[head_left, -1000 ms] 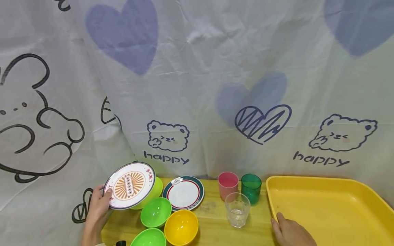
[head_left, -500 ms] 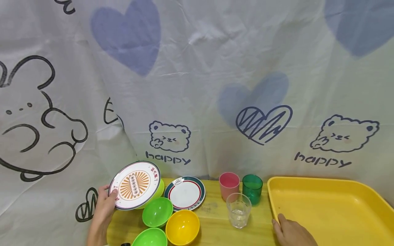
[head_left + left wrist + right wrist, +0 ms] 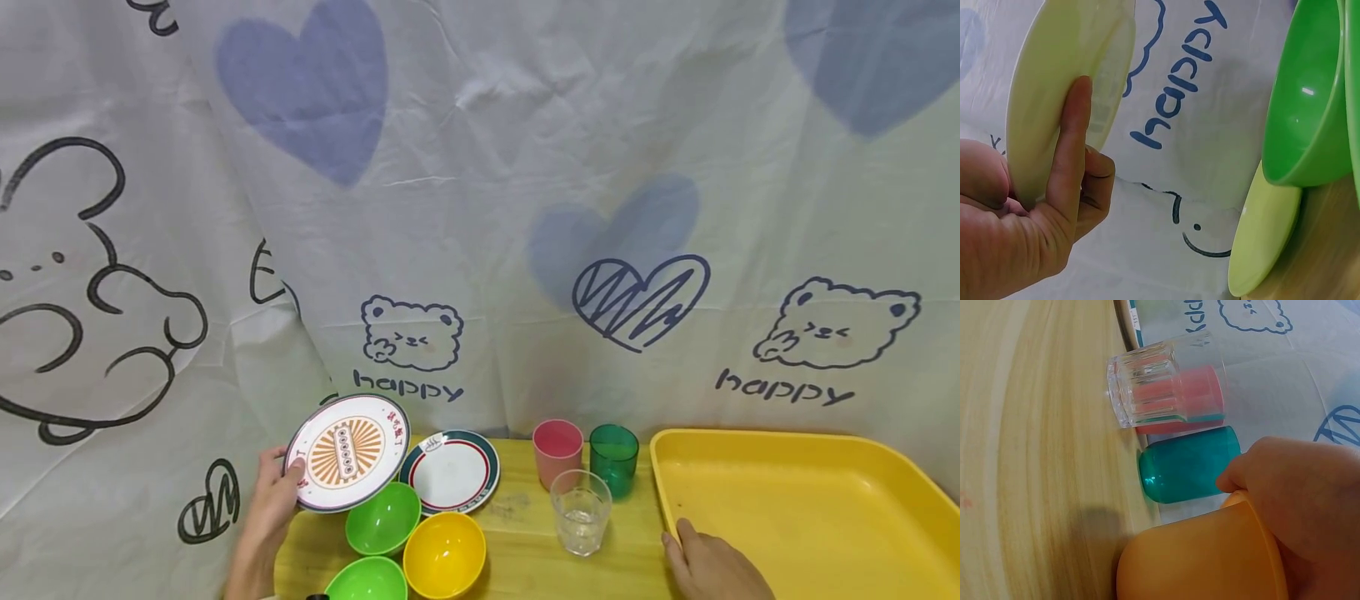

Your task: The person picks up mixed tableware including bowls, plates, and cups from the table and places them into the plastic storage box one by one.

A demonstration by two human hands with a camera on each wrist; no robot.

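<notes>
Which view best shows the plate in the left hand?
The head view: the plate shows its printed face there. The left wrist view shows only part of its underside; the right wrist view lacks it.

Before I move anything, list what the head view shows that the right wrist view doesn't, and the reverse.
Only the head view: the left hand holding the printed plate, the yellow bowl, two green bowls, and the inside floor of the yellow tray.
Only the right wrist view: the tray's outer wall seen broadside.
Both: the right hand gripping the tray's edge, the pink cup, the green cup, the clear glass, the wooden tabletop and the patterned cloth.
</notes>
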